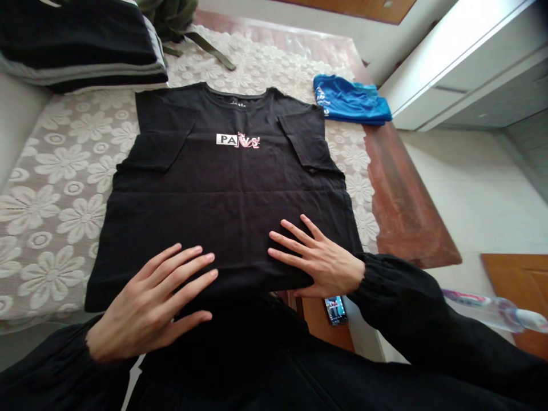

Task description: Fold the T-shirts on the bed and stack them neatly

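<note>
A black T-shirt [214, 211] lies spread out on the table, front side up, its neckline away from me and both sleeves folded inward over the body. On its chest is a small print [238, 140] in white and pink. My left hand [156, 299] is over the near left part of the shirt, fingers stretched and apart. Over the near right part, my right hand [319, 260] has its fingers spread on the fabric. Neither hand grips anything. The shirt's near hem is partly hidden by my hands.
A floral lace tablecloth [47, 211] covers much of the wooden table [406, 200]. Folded dark and grey clothes [85, 48] are stacked at far left, beside an olive-green bag-like item [171, 17]. Folded blue clothing [351, 100] lies far right. A phone [335, 310] and a clear bottle [492, 308] are lower right.
</note>
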Tool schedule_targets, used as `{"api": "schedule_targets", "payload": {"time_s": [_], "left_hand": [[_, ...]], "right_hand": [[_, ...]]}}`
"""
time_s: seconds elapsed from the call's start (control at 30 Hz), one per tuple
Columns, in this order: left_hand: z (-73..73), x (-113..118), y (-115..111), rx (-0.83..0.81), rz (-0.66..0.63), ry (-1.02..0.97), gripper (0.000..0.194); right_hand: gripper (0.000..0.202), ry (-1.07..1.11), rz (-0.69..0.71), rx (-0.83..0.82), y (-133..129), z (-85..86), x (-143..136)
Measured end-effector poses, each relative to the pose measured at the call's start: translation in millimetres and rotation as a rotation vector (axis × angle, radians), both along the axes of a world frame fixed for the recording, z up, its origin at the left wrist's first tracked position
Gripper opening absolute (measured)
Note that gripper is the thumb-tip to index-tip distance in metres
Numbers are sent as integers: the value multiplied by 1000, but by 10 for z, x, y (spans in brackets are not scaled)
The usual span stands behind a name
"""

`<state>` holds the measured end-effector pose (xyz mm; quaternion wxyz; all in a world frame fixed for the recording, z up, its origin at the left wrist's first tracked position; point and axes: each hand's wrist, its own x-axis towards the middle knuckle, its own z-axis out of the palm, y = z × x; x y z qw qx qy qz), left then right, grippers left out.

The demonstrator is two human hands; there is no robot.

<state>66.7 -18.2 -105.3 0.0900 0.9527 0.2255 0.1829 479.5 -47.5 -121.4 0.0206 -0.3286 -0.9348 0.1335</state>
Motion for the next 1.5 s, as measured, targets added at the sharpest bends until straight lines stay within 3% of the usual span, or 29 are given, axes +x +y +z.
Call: {"api": "schedule_targets", "payload": {"time_s": [0.13,0.23,0.57,0.73,0.83,0.97,1.07,1.27,1.4,1.5], "left_hand": [[-152,137,53,-49,151,179,93],[-224,139,62,-45,158,265,105],[-248,-28,-31,-32,199,234,96],[-216,-154,-127,-85,355,209,98],[-186,-286,-183,-90,467,204,92],[-228,-453,-244,46,498,228,87],[-295,-511,-277,132,530,239,86],[-364,-522,-287,134,577,186,90],[-341,-555,-339,96,570,183,90],[-393,-636,-483,57,606,79,86]], "right_hand": [[108,-1,-13,-10,-36,-48,-12],[113,-19,-6,-14,-64,-58,4],[104,-5,97,23,-122,-106,132],[98,12,86,30,-149,-111,224],[95,25,-11,38,-207,-124,293],[107,-16,-177,88,-329,-145,360],[115,-40,-239,143,-427,-168,399],[127,-50,-310,162,-540,-192,439],[115,-27,-358,204,-679,-233,453],[87,111,-499,387,-1010,-371,522]]}}
